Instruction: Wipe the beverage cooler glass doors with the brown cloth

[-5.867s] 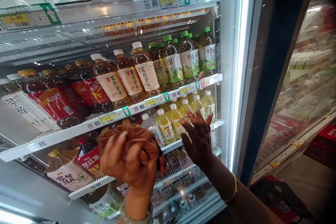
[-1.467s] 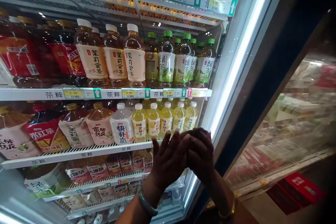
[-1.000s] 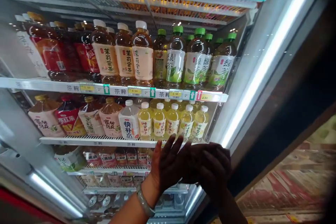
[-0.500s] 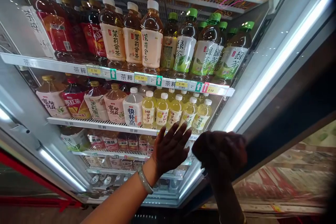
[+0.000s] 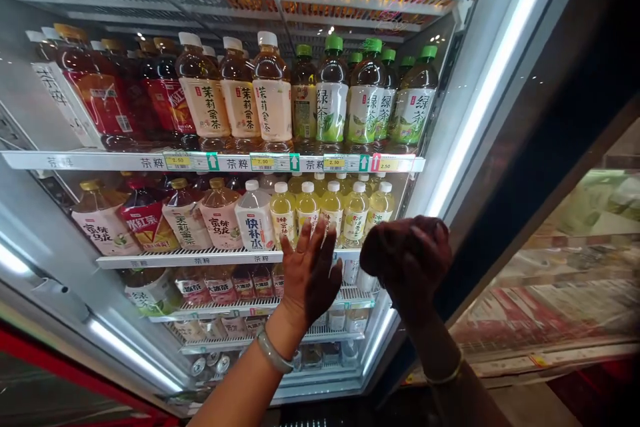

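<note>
A shop — lit drinks cooler (image 5: 493,80), rows of tea bottles (image 5: 273,107), yellow price tags (image 5: 263,162) along shelf edges (image 5: 170,261)

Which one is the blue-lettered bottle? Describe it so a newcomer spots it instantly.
In the lit drinks cooler, look to the shelf one level below the green-capped bottles. The clear bottle stands there between a gold-capped bottle with a pink label and a row of yellow drinks. Unlike those neighbours, it has large blue characters on a white label.
</note>
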The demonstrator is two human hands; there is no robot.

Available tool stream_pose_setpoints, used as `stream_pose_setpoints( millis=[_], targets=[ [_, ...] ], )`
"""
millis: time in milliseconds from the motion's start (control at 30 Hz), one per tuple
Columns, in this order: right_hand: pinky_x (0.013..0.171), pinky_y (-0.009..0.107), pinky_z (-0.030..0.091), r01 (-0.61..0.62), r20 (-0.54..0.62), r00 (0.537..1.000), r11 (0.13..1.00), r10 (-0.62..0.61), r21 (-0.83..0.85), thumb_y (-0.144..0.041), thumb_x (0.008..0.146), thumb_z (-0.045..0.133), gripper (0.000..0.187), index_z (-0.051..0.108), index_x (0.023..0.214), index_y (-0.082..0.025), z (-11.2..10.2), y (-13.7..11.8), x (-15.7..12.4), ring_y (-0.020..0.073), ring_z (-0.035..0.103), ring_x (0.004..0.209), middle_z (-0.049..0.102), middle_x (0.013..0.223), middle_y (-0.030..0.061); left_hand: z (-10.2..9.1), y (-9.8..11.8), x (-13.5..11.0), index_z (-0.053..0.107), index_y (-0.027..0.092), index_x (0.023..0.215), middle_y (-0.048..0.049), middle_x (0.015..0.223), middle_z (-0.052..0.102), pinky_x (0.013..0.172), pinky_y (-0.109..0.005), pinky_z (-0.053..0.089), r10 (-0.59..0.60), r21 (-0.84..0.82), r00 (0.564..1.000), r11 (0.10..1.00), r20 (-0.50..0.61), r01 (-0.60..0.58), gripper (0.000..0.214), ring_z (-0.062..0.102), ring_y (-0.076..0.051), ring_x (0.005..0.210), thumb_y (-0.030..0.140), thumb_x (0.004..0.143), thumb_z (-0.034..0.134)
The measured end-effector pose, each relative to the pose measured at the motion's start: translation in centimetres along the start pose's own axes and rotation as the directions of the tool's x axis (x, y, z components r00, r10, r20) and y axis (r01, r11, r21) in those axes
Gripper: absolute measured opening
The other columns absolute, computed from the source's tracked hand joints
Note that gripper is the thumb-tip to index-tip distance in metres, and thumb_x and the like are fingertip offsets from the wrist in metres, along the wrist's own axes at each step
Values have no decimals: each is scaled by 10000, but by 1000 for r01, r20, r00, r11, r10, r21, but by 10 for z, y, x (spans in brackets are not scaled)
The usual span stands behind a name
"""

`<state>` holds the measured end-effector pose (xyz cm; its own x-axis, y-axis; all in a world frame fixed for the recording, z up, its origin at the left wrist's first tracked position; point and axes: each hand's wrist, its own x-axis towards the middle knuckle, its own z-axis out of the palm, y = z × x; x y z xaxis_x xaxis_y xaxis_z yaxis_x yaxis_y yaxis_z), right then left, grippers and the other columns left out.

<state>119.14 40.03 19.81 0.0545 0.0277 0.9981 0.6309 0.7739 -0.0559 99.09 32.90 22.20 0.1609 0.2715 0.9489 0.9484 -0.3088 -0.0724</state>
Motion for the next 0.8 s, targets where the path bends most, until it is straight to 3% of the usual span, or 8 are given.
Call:
stream_pose_setpoints(
  millis=[67, 133, 233, 300, 433, 533, 667, 800],
  targets=[
    [1177, 659, 402, 73, -81, 994, 997, -74, -14, -217, 869, 718, 136, 692, 999, -246, 11, -10, 24, 389, 416, 1477, 551, 1439, 72, 1, 1, 3, 170, 190, 1664, -131, 1681, 309, 1330, -495, -30, -36, 30, 999, 999, -3, 36, 814, 106, -219, 1627, 191, 954, 566],
    [1188, 655, 404, 144, -47, 989, 989, -143, 31, -206, 878, 712, 116, 682, 975, -262, 21, -29, 35, 356, 442, 1461, 578, 1420, 47, 1, 2, 3, 182, 185, 1663, -133, 1692, 283, 1325, -499, -63, -48, 50, 999, 998, 7, 48, 809, 80, -226, 1631, 230, 960, 580],
    [1217, 622, 403, 228, 72, 969, 969, -235, 95, -156, 904, 672, 112, 660, 896, -267, 21, -44, 20, 285, 470, 1445, 637, 1327, 3, -1, -1, 0, 195, 168, 1659, -120, 1715, 203, 1320, -509, -93, -22, 52, 1000, 998, -14, 22, 792, 81, -245, 1634, 238, 962, 564],
    [1216, 607, 414, 239, 102, 964, 968, -246, 83, -166, 912, 667, 92, 658, 878, -251, 13, -35, 9, 280, 488, 1435, 655, 1284, 11, -5, -7, 1, 200, 178, 1656, -93, 1720, 180, 1323, -516, -90, 1, 45, 999, 999, -38, 0, 789, 110, -243, 1632, 183, 949, 551],
    [1186, 651, 410, 146, -87, 986, 989, -145, 8, -161, 848, 740, 161, 686, 984, -228, 10, -6, 39, 359, 480, 1444, 575, 1411, 83, -13, -17, 23, 250, 211, 1645, -56, 1709, 228, 1325, -509, -111, 20, 76, 997, 997, -72, -14, 774, 129, -214, 1630, 130, 934, 545],
    [1170, 708, 383, 63, -220, 972, 996, -77, -67, -244, 874, 728, 141, 711, 1014, -242, 26, -16, 85, 419, 411, 1479, 532, 1456, 107, -15, -21, 46, 262, 230, 1644, -51, 1705, 234, 1322, -500, -134, 18, 90, 994, 996, -107, -9, 756, 109, -210, 1631, 145, 947, 543],
    [1177, 691, 403, 200, -3, 980, 979, -200, -28, -306, 911, 664, 89, 696, 985, -270, 36, -53, 86, 371, 417, 1463, 569, 1405, 61, -16, -25, 52, 275, 198, 1640, -84, 1692, 257, 1322, -510, -127, 42, 70, 994, 997, -105, -34, 682, 114, -215, 1631, 223, 1002, 514],
    [1172, 692, 416, 212, 19, 977, 976, -212, -48, -304, 891, 689, 75, 655, 904, -239, 29, -40, 55, 364, 447, 1441, 599, 1356, 58, -18, -28, 48, 343, 192, 1616, -101, 1667, 326, 1333, -519, -76, 40, 27, 997, 999, -71, -38, 628, 162, -213, 1625, 270, 1017, 515]
  ],
)
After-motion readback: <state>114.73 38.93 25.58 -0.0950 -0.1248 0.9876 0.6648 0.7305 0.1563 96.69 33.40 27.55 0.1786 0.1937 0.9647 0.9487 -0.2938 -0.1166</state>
